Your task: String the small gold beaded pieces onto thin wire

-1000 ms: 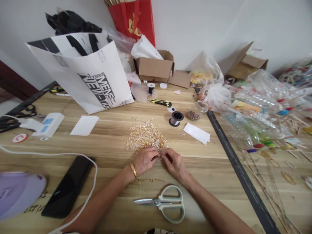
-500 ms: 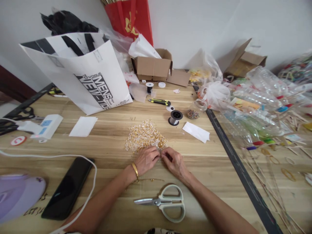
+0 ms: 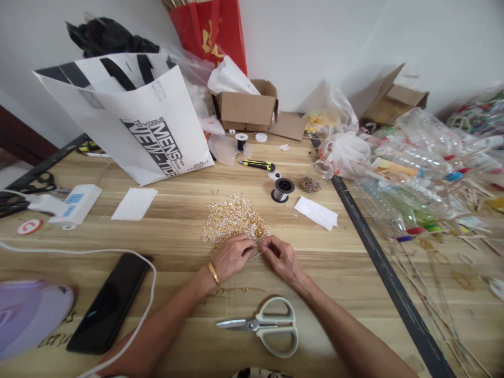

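Note:
A heap of small gold and silver beads point(image 3: 235, 215) lies on the wooden table. At its near edge my left hand point(image 3: 235, 254) has its fingers pinched together, the tips low over the beads. Facing it, my right hand point(image 3: 281, 258) is also pinched, thumb against forefinger. Whatever sits between the fingertips is too small to make out. A thin gold chain point(image 3: 244, 289) lies beside my left wrist, which wears a gold bracelet point(image 3: 213, 273). Closer to me rest scissors point(image 3: 271, 326) with pale handles.
Beyond the beads stand a wire spool point(image 3: 282, 190), a yellow-black cutter point(image 3: 258, 165) and a jar of beads point(image 3: 313, 181). A phone point(image 3: 110, 304) and white cable point(image 3: 151, 294) lie left. Plastic bottles point(image 3: 417, 173) pile up right. A white bag point(image 3: 134, 121) stands at the back left.
My fingertips have drawn slightly apart, leaving a small gap between the hands. My left wrist has shifted a little to the left, and more of the gold chain shows.

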Demonstrator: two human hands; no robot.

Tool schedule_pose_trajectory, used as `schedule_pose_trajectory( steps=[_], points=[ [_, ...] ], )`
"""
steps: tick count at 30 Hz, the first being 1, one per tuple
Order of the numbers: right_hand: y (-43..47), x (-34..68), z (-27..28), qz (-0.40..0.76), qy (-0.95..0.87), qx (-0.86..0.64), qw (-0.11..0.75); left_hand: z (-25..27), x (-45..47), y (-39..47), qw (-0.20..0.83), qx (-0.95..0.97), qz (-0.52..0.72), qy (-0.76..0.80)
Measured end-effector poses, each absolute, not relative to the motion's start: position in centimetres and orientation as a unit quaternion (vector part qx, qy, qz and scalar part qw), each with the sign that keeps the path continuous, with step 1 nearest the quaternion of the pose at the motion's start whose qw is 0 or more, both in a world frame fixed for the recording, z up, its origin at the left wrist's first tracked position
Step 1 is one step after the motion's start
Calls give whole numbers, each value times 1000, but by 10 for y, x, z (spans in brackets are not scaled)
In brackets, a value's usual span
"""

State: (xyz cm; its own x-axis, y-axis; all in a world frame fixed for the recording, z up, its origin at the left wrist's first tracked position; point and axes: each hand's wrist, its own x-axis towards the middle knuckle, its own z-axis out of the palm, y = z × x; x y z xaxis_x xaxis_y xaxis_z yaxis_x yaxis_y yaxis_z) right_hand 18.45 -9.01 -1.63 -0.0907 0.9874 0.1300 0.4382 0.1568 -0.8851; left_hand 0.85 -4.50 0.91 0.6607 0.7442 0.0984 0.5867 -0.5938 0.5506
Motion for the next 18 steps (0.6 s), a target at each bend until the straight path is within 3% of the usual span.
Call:
schedule_pose_trajectory(
  steps=[18],
  points=[
    [-89, 187, -18, 367, -648, -541, 391, 9, -4, -31, 244, 857, 227, 393]
  ],
)
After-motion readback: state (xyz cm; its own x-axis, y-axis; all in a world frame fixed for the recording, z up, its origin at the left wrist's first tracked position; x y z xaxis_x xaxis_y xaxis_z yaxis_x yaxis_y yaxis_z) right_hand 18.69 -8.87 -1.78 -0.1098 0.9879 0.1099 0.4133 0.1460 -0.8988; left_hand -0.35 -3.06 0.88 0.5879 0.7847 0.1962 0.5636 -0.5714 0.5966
